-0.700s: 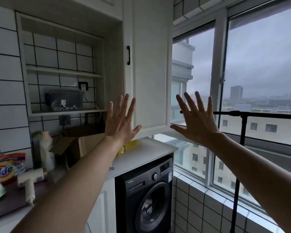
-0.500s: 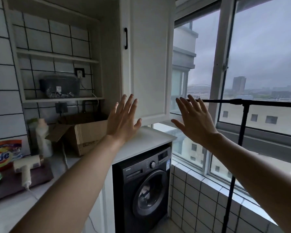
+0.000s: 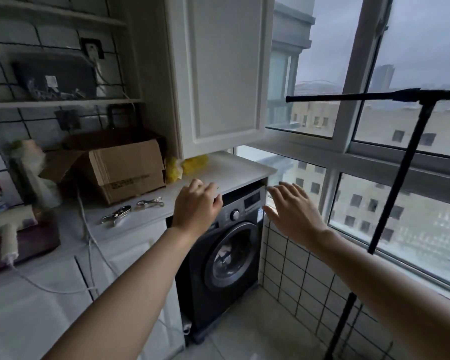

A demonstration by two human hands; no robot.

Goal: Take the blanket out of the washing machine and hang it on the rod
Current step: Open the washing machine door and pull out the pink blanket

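A dark front-loading washing machine [image 3: 226,266] stands under the white counter, its round door closed; pale fabric shows dimly through the glass, likely the blanket [image 3: 225,253]. A black rod [image 3: 348,96] on a black stand runs across the window at the right. My left hand [image 3: 196,203] hovers over the counter edge above the machine, fingers loosely curled, holding nothing. My right hand [image 3: 292,210] is stretched out flat beside the machine's upper right corner, fingers apart and empty.
On the white counter [image 3: 234,168] lie a cardboard box [image 3: 125,167], two metal clips [image 3: 133,210], a yellow cloth [image 3: 190,163] and a white cable. A white wall cabinet [image 3: 224,71] hangs above the machine. The rod's upright [image 3: 390,203] stands at right before the tiled wall and window.
Both hands have dropped from in front of the wall cabinet to the level of the washing machine's top. The view has tilted down and moved closer to the machine.
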